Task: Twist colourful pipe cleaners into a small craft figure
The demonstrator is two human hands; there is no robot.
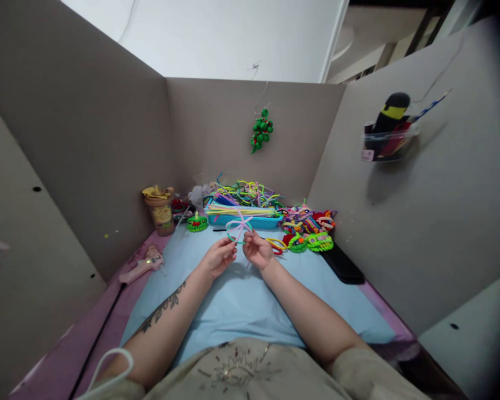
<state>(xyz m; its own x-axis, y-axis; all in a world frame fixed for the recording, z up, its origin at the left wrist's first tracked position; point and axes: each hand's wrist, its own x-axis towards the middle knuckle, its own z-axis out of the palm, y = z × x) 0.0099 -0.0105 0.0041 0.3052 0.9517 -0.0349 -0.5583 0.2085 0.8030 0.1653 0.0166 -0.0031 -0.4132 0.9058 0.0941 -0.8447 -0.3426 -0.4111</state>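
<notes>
Dim, soft light; edges warped; right corner vignetted

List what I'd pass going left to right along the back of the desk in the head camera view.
Pink glue gun → tan cup → small green craft piece → blue tray of pipe cleaners → pile of finished pipe-cleaner figures → black flat object.

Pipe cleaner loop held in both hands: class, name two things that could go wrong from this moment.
1. The pipe cleaner loop is pinched only at the fingertips of the left hand and right hand, above the blue mat; it may slip or spring out of shape.
2. The blue tray of loose stems lies just behind; a reach could snag them.
</notes>
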